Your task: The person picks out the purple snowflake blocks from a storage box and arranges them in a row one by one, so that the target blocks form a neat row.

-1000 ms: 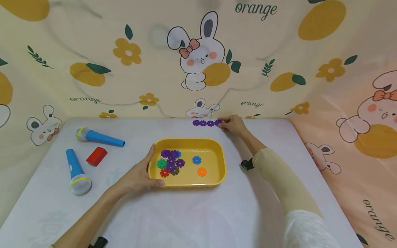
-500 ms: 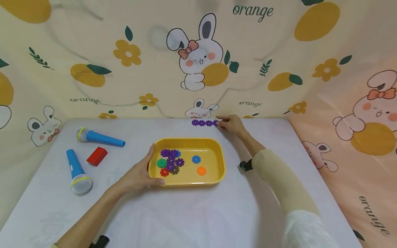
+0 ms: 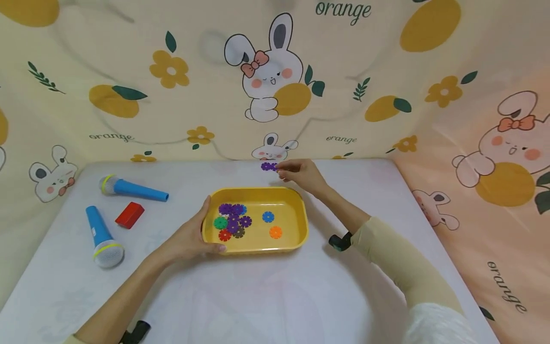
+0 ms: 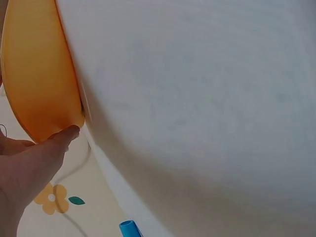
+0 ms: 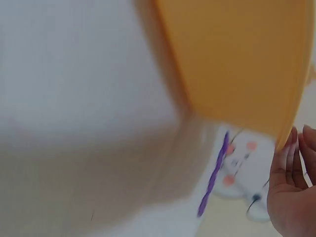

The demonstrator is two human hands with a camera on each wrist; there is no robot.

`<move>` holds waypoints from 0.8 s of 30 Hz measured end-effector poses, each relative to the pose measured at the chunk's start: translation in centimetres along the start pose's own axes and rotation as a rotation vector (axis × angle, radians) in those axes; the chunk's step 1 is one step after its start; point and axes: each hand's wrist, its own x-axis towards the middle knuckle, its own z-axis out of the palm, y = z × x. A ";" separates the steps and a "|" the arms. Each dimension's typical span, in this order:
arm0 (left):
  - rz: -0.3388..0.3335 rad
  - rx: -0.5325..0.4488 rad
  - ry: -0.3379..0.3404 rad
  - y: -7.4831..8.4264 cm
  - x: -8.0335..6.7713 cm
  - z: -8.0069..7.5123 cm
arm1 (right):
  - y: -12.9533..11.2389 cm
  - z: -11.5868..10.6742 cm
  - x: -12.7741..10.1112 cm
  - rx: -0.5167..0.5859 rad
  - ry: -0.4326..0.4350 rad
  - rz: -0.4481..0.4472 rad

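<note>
My left hand [image 3: 191,236] grips the left end of a yellow plastic tray [image 3: 258,248], its thumb on the near side. Inside lie several snowflake discs: a purple cluster [image 3: 233,224] with green, red, brown and blue ones at the left, plus a blue disc [image 3: 268,217] and an orange disc [image 3: 276,232] at the right. My right hand [image 3: 302,176] hovers behind the tray, hiding part of a row of purple snowflake discs [image 3: 269,166] at the table's back. In the right wrist view, that purple row [image 5: 214,173] lies apart from the fingers, which show nothing between them.
Two blue toy microphones, one at the back [image 3: 137,189] and one nearer [image 3: 100,234], lie left of the tray with a red block [image 3: 130,215] beside them. A patterned cloth backdrop [image 3: 193,105] rises behind the white table [image 3: 258,296].
My right hand has left the right end of the purple row and moved left, now covering part of it. The left hand keeps its grip on the tray. The head view has shifted slightly.
</note>
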 end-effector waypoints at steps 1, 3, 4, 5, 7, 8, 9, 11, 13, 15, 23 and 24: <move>0.004 -0.002 0.002 0.0 0.0 0.0 | -0.4 0.5 -0.2 0.002 -0.013 -0.009; 0.011 0.000 0.009 -0.1 -0.1 0.0 | -1.1 1.3 -0.7 0.007 -0.039 -0.028; 0.013 0.001 0.011 -0.1 -0.1 0.0 | -1.4 1.8 -1.0 0.005 -0.053 -0.033; 0.015 0.002 0.011 -0.2 -0.1 0.0 | -1.6 2.3 -1.3 0.010 -0.072 -0.039; 0.016 0.007 0.010 -0.1 -0.1 0.0 | -1.8 3.2 -1.8 0.008 -0.110 -0.043; 0.014 0.005 0.008 -0.1 -0.1 0.0 | -1.9 3.6 -2.0 0.010 -0.130 -0.041; 0.010 0.003 0.006 -0.1 -0.1 0.0 | -2.0 4.1 -2.3 0.014 -0.148 -0.038; 0.002 0.001 -0.003 -0.1 -0.1 0.1 | -2.1 4.8 -2.7 0.009 -0.171 -0.036; -0.006 -0.003 -0.011 0.0 -0.1 0.0 | -2.1 5.6 -3.1 -0.018 -0.186 -0.037; -0.008 -0.005 -0.010 0.0 -0.1 0.0 | -2.1 6.4 -3.3 -0.037 -0.207 -0.043; -0.009 -0.016 -0.019 -0.1 0.0 0.0 | -1.6 9.2 -3.8 -0.098 -0.275 0.050; -0.013 -0.015 -0.020 -0.1 0.0 0.0 | -1.7 9.5 -3.9 -0.108 -0.274 0.059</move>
